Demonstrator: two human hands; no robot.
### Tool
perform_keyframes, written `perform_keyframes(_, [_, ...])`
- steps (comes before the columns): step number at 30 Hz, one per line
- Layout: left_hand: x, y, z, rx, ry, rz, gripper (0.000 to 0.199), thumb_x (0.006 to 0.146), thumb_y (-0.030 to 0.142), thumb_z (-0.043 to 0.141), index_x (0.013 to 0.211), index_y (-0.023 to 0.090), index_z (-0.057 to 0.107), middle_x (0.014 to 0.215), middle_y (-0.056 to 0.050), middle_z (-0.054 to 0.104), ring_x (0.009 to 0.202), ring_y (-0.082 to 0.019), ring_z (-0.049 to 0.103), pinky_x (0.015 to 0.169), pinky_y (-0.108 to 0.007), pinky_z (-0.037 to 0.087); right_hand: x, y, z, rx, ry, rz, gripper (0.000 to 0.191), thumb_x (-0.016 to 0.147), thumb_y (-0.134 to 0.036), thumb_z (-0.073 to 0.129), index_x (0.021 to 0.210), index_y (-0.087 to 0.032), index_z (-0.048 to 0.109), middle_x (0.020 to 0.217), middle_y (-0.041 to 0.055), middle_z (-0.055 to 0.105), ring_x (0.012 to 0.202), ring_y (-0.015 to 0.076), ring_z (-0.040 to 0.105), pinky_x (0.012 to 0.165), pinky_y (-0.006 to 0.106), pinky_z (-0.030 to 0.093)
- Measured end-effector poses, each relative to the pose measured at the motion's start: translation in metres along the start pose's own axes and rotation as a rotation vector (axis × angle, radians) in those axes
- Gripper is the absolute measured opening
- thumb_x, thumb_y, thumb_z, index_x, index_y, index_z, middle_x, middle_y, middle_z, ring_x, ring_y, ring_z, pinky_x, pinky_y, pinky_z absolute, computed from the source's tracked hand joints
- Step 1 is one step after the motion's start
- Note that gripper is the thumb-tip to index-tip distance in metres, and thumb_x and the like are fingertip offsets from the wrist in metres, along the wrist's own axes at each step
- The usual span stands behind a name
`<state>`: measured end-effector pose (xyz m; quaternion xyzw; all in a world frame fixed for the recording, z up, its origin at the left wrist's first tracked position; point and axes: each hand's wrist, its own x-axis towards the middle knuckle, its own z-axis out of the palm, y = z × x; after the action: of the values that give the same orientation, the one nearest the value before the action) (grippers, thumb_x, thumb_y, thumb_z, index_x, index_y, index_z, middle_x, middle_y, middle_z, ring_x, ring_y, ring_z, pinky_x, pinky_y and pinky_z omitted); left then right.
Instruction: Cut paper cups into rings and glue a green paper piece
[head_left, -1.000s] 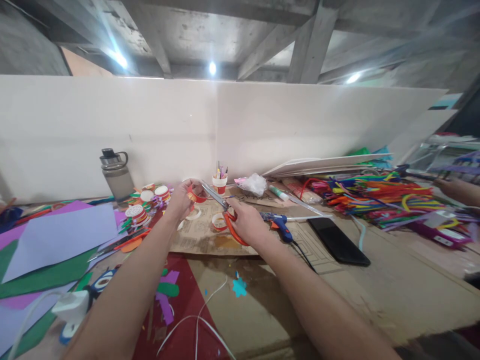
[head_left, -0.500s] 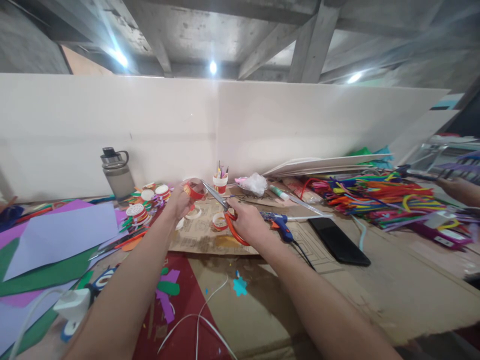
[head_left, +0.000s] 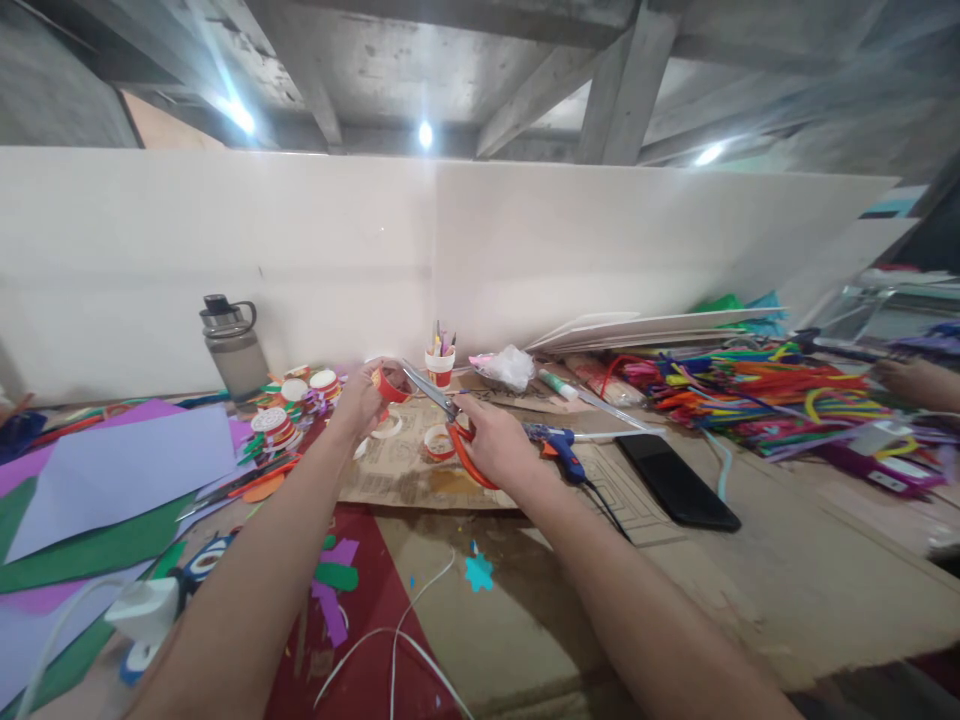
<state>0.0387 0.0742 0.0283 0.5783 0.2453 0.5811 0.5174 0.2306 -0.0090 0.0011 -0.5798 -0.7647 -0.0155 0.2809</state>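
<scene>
Your left hand (head_left: 358,402) pinches a red, ring-shaped paper band (head_left: 391,390), seemingly already trimmed, left of the red-and-white paper pen cup (head_left: 440,364); your right hand (head_left: 493,440) grips orange-handled metal scissors (head_left: 432,391), blades beside the band.

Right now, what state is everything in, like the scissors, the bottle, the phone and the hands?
Left hand: closed on a curved red piece
Right hand: closed on the scissors
Scissors: held up, blade spread unclear
Bottle: upright, lid on
Phone: lying flat, screen dark
Cup: upright, holding pens or tools
Glue gun: lying down, heat unknown
Blue cutout: lying flat
</scene>
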Motion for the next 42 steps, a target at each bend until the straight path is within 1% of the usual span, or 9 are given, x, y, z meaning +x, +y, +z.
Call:
perform_keyframes(6, [0.0011,-0.0001,-0.0025,-0.010,-0.018,-0.012,0.025,0.059,0.031,0.084,0.068,0.014,0.068,0.063,-0.001,0.061,0.060,-0.010,0.055,0.058,-0.022,0.044,0.0016,-0.0007,0.0006,-0.026,-0.015,0.005,0.038,0.088,-0.028,0.052,0.125,-0.022,0.059,0.088,0.0071,0.071,0.079,0.0213,0.064,0.067,0.026,0.039])
perform_keyframes(13, [-0.0011,0.0059,-0.0021,-0.022,-0.068,-0.083,0.031,0.061,0.037,0.084,0.065,0.015,0.062,0.064,-0.001,0.060,0.059,-0.013,0.058,0.052,-0.023,0.045,0.0020,0.0005,0.0007,-0.021,-0.014,0.003,0.037,0.086,-0.025,0.053,0.122,-0.023,0.062,0.093,0.0079,0.073,0.083,0.0222,0.066,0.068,0.026,0.040])
perform_keyframes(16, [-0.0006,0.0075,-0.0015,-0.023,-0.006,-0.052,0.034,0.060,0.039,0.084,0.071,0.015,0.063,0.067,-0.001,0.062,0.062,-0.013,0.060,0.056,-0.024,0.048,0.0024,0.0012,0.0014,-0.005,-0.018,0.010,0.036,0.086,-0.025,0.053,0.121,-0.023,0.063,0.096,0.0080,0.074,0.084,0.0222,0.067,0.069,0.027,0.041])
perform_keyframes(21, [0.0028,0.0044,-0.0042,-0.039,0.116,0.071,0.030,0.061,0.034,0.084,0.072,0.015,0.062,0.065,-0.001,0.063,0.060,-0.012,0.059,0.061,-0.025,0.048,0.0019,0.0013,0.0034,0.012,-0.021,0.009,0.036,0.087,-0.026,0.052,0.122,-0.023,0.062,0.096,0.0082,0.074,0.085,0.0224,0.067,0.071,0.027,0.042])
perform_keyframes(24, [0.0020,0.0024,-0.0053,-0.003,0.086,0.073,0.024,0.064,0.031,0.081,0.069,0.015,0.064,0.061,0.000,0.062,0.057,-0.011,0.056,0.059,-0.024,0.047,0.0002,0.0005,0.0038,0.014,0.007,-0.005,0.038,0.089,-0.032,0.052,0.124,-0.024,0.060,0.095,0.0078,0.073,0.086,0.0232,0.066,0.072,0.028,0.043])
perform_keyframes(26, [0.0006,0.0015,-0.0043,0.017,0.032,0.054,0.021,0.065,0.030,0.080,0.070,0.015,0.066,0.061,0.000,0.062,0.056,-0.010,0.055,0.057,-0.023,0.046,-0.0008,0.0001,0.0033,0.011,0.029,-0.015,0.040,0.089,-0.035,0.052,0.127,-0.024,0.057,0.103,0.0086,0.071,0.091,0.0229,0.065,0.074,0.028,0.043])
perform_keyframes(29, [-0.0010,0.0004,-0.0012,0.012,-0.022,0.027,0.020,0.066,0.031,0.078,0.072,0.015,0.068,0.062,0.000,0.063,0.056,-0.011,0.056,0.058,-0.024,0.047,-0.0011,-0.0002,0.0023,-0.006,0.022,-0.008,0.041,0.089,-0.032,0.053,0.129,-0.024,0.056,0.112,0.0093,0.068,0.095,0.0219,0.064,0.076,0.027,0.043])
perform_keyframes(32, [-0.0011,0.0003,0.0007,-0.002,-0.012,0.005,0.019,0.066,0.030,0.078,0.072,0.015,0.067,0.063,-0.001,0.063,0.056,-0.012,0.057,0.058,-0.025,0.047,-0.0002,-0.0004,0.0018,-0.007,0.007,-0.021,0.038,0.089,-0.029,0.054,0.126,-0.023,0.057,0.113,0.0082,0.068,0.095,0.0213,0.063,0.075,0.026,0.042])
perform_keyframes(42, [0.0012,-0.0007,-0.0019,-0.035,-0.021,-0.005,0.020,0.061,0.025,0.080,0.069,0.015,0.065,0.058,0.001,0.058,0.055,-0.010,0.053,0.055,-0.022,0.045,0.0009,0.0002,0.0036,-0.023,-0.005,-0.008,0.037,0.088,-0.029,0.052,0.124,-0.022,0.059,0.090,0.0071,0.072,0.081,0.0208,0.063,0.066,0.026,0.038])
